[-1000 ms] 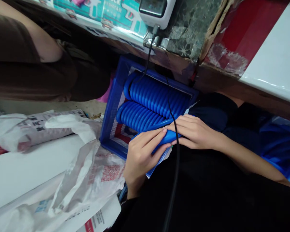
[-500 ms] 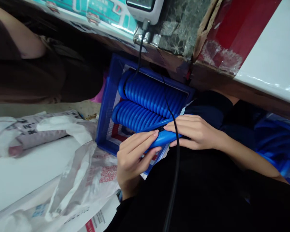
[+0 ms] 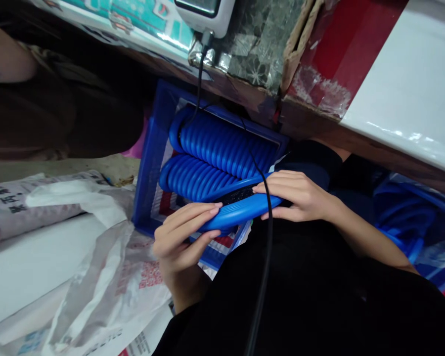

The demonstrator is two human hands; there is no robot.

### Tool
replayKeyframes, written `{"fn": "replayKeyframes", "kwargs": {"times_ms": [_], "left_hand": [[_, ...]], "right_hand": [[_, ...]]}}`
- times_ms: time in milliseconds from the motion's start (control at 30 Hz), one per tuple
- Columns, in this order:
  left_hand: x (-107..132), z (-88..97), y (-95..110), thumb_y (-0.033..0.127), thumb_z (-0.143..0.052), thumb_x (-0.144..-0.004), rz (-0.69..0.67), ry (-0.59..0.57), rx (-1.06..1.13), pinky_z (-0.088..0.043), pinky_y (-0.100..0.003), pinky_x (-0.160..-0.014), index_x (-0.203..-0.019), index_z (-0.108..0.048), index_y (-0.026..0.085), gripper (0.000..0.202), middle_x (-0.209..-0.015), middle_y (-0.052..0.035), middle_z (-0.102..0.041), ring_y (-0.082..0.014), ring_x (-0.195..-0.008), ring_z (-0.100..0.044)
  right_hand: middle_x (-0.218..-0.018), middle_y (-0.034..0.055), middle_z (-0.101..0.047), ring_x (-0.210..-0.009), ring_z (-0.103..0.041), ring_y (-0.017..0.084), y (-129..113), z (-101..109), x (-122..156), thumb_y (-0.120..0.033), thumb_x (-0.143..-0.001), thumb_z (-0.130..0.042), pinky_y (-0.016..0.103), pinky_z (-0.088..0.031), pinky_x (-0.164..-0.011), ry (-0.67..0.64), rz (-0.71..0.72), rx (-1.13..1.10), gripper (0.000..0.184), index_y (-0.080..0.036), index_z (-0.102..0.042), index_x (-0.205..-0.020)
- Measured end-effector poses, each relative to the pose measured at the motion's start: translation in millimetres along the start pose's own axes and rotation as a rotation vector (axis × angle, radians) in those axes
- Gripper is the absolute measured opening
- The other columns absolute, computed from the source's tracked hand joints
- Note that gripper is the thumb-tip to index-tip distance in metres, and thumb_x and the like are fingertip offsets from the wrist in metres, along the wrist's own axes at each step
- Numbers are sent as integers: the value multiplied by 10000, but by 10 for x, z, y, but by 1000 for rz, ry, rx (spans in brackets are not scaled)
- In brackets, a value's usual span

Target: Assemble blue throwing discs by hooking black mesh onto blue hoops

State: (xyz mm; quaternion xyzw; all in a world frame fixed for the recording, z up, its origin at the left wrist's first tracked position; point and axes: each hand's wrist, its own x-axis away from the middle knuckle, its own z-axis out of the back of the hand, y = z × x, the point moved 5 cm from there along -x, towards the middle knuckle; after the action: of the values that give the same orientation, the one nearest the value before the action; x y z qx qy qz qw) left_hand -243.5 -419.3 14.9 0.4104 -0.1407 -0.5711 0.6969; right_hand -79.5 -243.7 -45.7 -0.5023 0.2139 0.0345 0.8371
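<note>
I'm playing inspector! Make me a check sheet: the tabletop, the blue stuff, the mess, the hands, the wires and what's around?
Surface: patterned grey top, shiny tape on its edge.
Job's things: blue curved piece, dark on one side; two ridged blue rolls in a blue crate.
Clutter: white plastic bags, turquoise package.
Hands: left hand and right hand both grip the blue curved piece.
Cables: black cord plugged into a white device; black cable crosses in front of the right hand's fingers.
Surroundings: another person's arm; red-and-white box.

Curved blue band (image 3: 237, 211), black inside (image 3: 238, 196) showing, slants between left hand (image 3: 183, 237) and right hand (image 3: 298, 195)
</note>
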Motion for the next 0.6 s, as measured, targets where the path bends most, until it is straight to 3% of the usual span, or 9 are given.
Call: {"fn": "replayKeyframes", "kwargs": {"times_ms": [133,267,400,500,600], "left_hand": [[47,39,-84,307,-770,-944,53,-11,47,-690,-427,-765,-1224,-771,295,281,-1075,-9,-810,-271,-925,-793],[165,149,-300,377,-742,-966,125,67,112,-678,-453,-793,-1216,-786,297,266,-1116,19,-803,-276,-944,-784],[198,201,-439,372,-816,-886,8,100,249,-662,-369,-692,-1120,-813,242,267,-992,-19,-816,-233,-803,-777],[140,182,-416,322,-838,-857,48,62,262,-645,-337,-705,-1091,-809,205,263,-1008,-58,-806,-227,-835,-770],[54,118,-254,293,-877,-830,84,-46,121,-650,-348,-794,-1152,-788,218,342,-1083,-65,-806,-241,-922,-776]], "right_hand": [[-1156,146,-775,-1094,-738,256,29,1,17,-428,-999,-695,417,-594,-928,-9,-2,-23,470,-130,-642,-1358],[-1150,148,-770,-1071,-731,241,63,50,33,-390,-1017,-675,405,-587,-913,29,21,-55,439,-117,-631,-1359],[-1120,144,-771,-1057,-735,243,66,63,33,-399,-1015,-678,398,-583,-891,39,39,-53,452,-120,-626,-1366],[-1116,140,-773,-1053,-741,241,55,36,21,-413,-1008,-689,381,-581,-869,31,45,-46,467,-129,-623,-1374],[-1154,147,-771,-1066,-739,240,43,0,13,-411,-1018,-673,381,-577,-870,5,56,-25,464,-129,-615,-1382]]}}
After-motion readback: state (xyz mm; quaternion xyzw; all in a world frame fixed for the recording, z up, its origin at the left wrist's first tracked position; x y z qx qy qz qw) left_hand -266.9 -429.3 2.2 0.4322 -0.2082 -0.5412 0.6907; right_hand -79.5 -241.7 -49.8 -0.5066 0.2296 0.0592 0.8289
